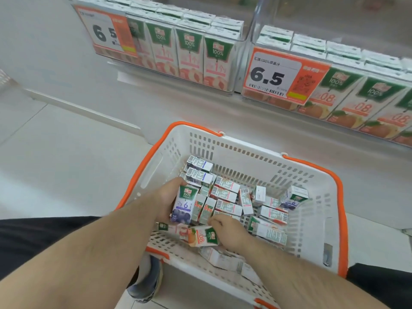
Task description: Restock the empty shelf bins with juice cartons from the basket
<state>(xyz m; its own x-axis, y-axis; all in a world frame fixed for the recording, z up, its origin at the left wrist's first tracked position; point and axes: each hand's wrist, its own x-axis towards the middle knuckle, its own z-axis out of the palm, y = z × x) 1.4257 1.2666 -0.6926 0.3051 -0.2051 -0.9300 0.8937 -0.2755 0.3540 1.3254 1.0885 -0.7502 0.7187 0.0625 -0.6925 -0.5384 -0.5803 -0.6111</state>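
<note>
Both hands are down in the white basket [316,197]. The left hand [166,197] grips a blueberry carton [184,206] upright with others beside it; the right hand [229,233] closes on an orange carton [201,236]. Better to gather 1 flavour at a time, faces aligned. Loose cartons [225,197] lie jumbled in the basket. The 2 shelf bins, peach [236,70] and orange [252,94], look stocked already.

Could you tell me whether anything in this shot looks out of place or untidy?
Only the basket: its juice cartons lie jumbled at all angles, flavours mixed, unlike the upright rows in the shelf bins. The left hand grips a blueberry carton. Nothing looks spilled or crushed.
</note>
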